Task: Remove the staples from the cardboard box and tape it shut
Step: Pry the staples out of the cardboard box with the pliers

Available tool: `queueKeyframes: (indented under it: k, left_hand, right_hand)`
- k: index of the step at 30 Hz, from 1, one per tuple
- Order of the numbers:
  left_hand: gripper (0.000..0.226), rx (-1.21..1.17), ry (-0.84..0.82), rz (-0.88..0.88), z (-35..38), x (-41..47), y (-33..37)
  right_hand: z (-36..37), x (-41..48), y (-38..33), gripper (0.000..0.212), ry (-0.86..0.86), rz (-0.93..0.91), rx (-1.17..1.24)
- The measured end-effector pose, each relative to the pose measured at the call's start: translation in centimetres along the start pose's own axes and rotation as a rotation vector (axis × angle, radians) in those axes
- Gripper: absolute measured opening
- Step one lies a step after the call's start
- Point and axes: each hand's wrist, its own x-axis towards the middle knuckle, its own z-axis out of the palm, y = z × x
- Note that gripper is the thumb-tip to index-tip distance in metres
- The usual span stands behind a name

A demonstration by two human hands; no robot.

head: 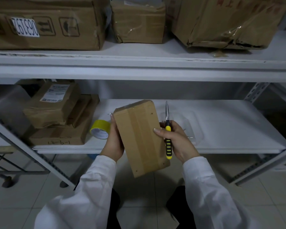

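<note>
Left hand (113, 139) grips the small brown cardboard box (139, 136) above the white shelf (221, 121). Right hand (175, 139) clasps yellow-and-black needle-nose pliers (168, 128), thumb on the box. Corner specks may be staples. The yellow tape roll (100, 129) sits unused at nine o'clock.

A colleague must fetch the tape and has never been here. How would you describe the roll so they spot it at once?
Find the lower white shelf of the metal rack. At its left stands a stack of brown parcels; the tape roll sits just right of that stack, near the shelf's front edge. It is the only yellow ring among brown boxes.
</note>
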Motion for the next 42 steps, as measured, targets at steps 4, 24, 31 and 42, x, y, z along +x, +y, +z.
queueKeyframes:
  k: [4, 24, 31, 42]
  left_hand:
    - [0.062, -0.016, -0.007, 0.021, 0.8, -0.3, 0.7]
    - [0.032, -0.453, 0.073, -0.033, -2.1, -1.0, 3.0]
    - [0.027, -0.656, 0.04, 0.111, -3.8, -1.1, 1.7]
    - [0.064, 0.009, -0.046, -0.01, -5.6, 1.2, 3.2]
  right_hand:
    - [0.0, 0.2, -0.3, 0.039, -0.001, 0.007, 0.005]
    - [1.2, 0.5, -2.1, 0.024, 0.046, -0.041, 0.085]
    - [0.3, 1.1, -1.9, 0.038, 0.091, 0.207, 0.134]
    - [-1.3, 1.3, -1.7, 0.019, 0.173, 0.059, 0.15]
